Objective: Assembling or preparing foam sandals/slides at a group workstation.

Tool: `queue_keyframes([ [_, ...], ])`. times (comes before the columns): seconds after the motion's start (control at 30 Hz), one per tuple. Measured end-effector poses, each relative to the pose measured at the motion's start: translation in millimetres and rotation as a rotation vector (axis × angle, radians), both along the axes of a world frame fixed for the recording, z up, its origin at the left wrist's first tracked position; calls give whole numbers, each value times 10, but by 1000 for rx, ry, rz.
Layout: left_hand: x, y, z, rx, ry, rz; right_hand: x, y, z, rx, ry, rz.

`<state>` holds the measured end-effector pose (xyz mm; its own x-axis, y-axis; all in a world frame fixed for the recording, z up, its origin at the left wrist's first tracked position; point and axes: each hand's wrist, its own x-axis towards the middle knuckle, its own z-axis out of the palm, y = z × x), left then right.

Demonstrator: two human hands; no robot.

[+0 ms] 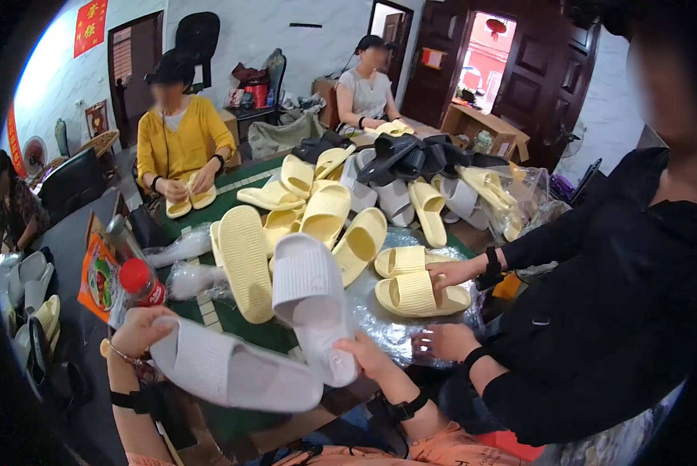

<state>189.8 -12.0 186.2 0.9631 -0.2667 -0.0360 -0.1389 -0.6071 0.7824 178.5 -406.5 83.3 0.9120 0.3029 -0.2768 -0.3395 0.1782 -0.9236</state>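
Note:
My left hand [140, 332] is closed on the toe end of a light grey slide slipper [236, 371], which lies sideways in front of me with its heel to the right. With its fingers at the heel, my right hand [364, 354] grips a second light grey slipper [311, 289], held with its ribbed strap up and away from me. Just beyond both slippers, a pale yellow slipper [246, 268] shows its textured sole. Part of the right-hand fingers is hidden behind the heel.
Yellow, grey and black slippers [399, 159] pile up on the green table [228, 182]. A red-lidded jar [139, 279] stands left. At right, a co-worker's hand [453, 273] touches a yellow slipper [422, 295] on clear plastic wrap [387, 334]. Two people sit across the table.

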Motion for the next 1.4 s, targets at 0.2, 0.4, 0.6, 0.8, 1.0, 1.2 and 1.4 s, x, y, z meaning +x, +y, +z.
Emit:
queue_keyframes([
  [0.2,195,-54,-483,-8,421,-87,-36,229,-55,29,-150,359],
  [0.4,556,-351,-1150,337,-99,198,-56,541,-287,-213,-448,314],
  [0.6,-85,-1223,-872,361,-595,351,-10,326,-415,-724,-622,225],
  [0.8,-794,-1470,-1055,225,-396,331,140,276,-122,-740,-499,255],
  [1.0,-781,-1604,-1186,286,-332,381,361,311,-504,-1099,-770,-24],
  [1.2,-895,-1611,-1125,357,-383,295,659,145,-439,-1102,-738,-160],
  [1.4,-799,-1831,-945,301,-278,120,813,263,-596,-1082,-767,-158],
])
